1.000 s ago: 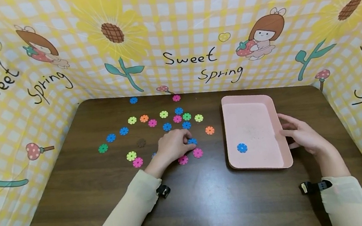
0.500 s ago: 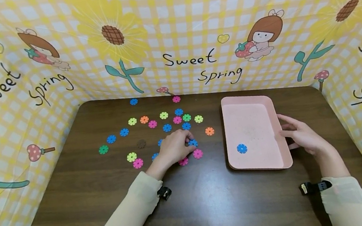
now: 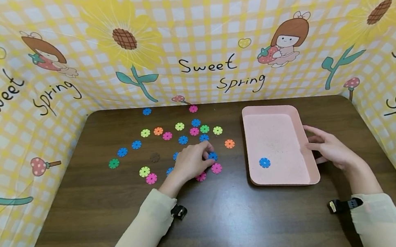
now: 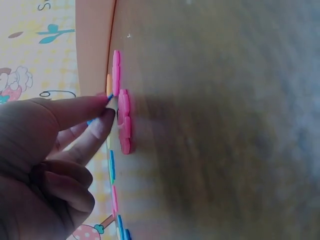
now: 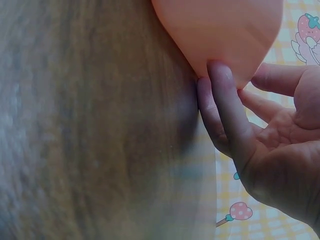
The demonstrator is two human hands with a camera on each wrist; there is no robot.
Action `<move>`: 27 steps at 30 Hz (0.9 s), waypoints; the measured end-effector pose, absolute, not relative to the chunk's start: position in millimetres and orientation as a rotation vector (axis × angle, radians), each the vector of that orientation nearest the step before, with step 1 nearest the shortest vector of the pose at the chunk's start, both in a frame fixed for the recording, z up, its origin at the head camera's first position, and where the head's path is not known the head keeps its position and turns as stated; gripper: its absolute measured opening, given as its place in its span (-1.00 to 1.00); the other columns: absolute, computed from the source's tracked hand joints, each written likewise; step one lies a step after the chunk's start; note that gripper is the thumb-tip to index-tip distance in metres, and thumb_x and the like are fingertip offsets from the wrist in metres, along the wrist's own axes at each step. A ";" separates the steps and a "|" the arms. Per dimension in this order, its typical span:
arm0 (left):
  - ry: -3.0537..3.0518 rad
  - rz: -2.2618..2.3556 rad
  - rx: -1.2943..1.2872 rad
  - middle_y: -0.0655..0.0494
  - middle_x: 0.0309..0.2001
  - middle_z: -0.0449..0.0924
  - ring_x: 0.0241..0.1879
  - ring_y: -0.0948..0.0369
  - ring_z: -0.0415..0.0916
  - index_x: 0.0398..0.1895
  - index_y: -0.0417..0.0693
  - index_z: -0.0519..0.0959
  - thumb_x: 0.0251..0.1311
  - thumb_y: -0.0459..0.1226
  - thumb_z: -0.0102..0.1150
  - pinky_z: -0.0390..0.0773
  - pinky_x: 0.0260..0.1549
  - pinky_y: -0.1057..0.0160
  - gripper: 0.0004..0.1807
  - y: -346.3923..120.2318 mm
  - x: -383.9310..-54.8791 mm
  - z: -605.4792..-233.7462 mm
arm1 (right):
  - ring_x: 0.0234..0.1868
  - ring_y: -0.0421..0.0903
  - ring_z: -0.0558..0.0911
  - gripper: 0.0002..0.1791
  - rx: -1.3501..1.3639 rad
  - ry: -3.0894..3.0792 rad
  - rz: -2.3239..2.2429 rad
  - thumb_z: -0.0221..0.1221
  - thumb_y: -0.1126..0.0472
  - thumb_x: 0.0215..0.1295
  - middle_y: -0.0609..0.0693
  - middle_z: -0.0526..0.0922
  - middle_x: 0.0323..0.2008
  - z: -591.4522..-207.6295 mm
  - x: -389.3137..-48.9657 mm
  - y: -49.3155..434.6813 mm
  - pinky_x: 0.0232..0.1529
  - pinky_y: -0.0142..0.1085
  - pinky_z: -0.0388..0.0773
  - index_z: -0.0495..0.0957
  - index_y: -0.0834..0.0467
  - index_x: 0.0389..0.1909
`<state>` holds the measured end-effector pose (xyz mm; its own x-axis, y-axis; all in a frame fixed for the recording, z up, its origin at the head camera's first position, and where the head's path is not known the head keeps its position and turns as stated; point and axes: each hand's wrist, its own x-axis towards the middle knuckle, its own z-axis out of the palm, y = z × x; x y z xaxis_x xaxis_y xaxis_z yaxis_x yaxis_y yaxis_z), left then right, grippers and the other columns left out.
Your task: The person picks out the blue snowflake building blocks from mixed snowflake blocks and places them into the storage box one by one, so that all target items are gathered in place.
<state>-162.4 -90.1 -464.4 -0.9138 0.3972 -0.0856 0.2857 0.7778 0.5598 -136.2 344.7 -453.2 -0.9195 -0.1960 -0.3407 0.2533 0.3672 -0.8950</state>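
Note:
In the head view my left hand (image 3: 192,161) pinches a blue plastic snowflake disc (image 3: 212,156) between thumb and forefinger, low over the table. A thin sliver of that disc shows between the fingertips in the left wrist view. Pink discs (image 3: 216,168) lie just beside the hand, and other discs are partly hidden under it. Over on the right, my right hand (image 3: 332,149) rests its extended fingers against the outer side of a pink tray (image 3: 276,130). A blue disc (image 3: 264,162) lies in the tray. The right wrist view shows several fingertips (image 5: 220,75) touching the tray's wall.
Several more notched discs lie scattered left of the tray, among them an orange disc (image 3: 229,144), a green disc (image 3: 114,163) and a brown disc (image 3: 155,157) that blends with the dark wooden table (image 3: 225,227). Yellow checked cloth (image 3: 201,28) stands along the back and sides.
The blue disc at my left fingertips has shifted slightly to the right. My left hand has barely moved, and my right hand stays at the tray.

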 end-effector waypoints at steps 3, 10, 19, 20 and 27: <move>2.739 0.929 0.557 0.39 -0.35 0.67 -0.39 0.36 0.58 -0.01 0.11 0.65 0.28 -0.11 0.47 0.57 -0.38 0.19 -0.72 -90.1 -163.5 -463.9 | -0.05 -0.13 0.67 -0.19 0.052 2.246 -1.567 0.07 0.24 0.59 0.57 0.21 0.40 -452.9 -135.9 345.1 -0.21 0.03 0.71 -0.13 0.10 0.68; 2.659 1.233 0.557 0.37 -0.29 0.71 -0.24 0.32 0.63 0.00 0.10 0.68 0.26 -0.07 0.48 0.59 -0.20 0.13 -0.69 -81.7 -165.7 -456.1 | -0.06 -0.13 0.66 -0.20 0.046 2.252 -1.565 0.05 0.24 0.60 0.58 0.21 0.39 -451.6 -135.8 345.3 -0.21 0.03 0.71 -0.13 0.13 0.68; 2.579 1.420 0.637 0.36 -0.27 0.71 -0.17 0.31 0.64 -0.03 0.13 0.69 0.23 -0.07 0.51 0.56 -0.22 0.18 -0.70 -51.1 -167.9 -443.7 | -0.07 -0.15 0.66 -0.21 0.050 2.259 -1.564 0.05 0.24 0.60 0.58 0.22 0.39 -453.8 -134.6 346.2 -0.22 0.02 0.72 -0.12 0.12 0.68; 2.573 1.424 0.650 0.37 -0.26 0.71 -0.17 0.30 0.64 -0.03 0.13 0.69 0.23 -0.07 0.51 0.56 -0.24 0.19 -0.70 -47.0 -168.2 -443.8 | -0.07 -0.15 0.66 -0.21 0.052 2.258 -1.564 0.06 0.24 0.60 0.58 0.22 0.39 -453.9 -134.6 346.2 -0.22 0.02 0.72 -0.12 0.12 0.68; 2.517 1.451 0.701 0.37 -0.25 0.72 -0.18 0.26 0.65 -0.04 0.11 0.69 0.24 -0.07 0.50 0.54 -0.32 0.24 -0.71 -18.0 -169.8 -443.8 | -0.08 -0.16 0.67 -0.20 0.047 2.249 -1.583 0.07 0.24 0.59 0.58 0.22 0.39 -453.8 -135.4 345.3 -0.22 0.02 0.72 -0.12 0.13 0.68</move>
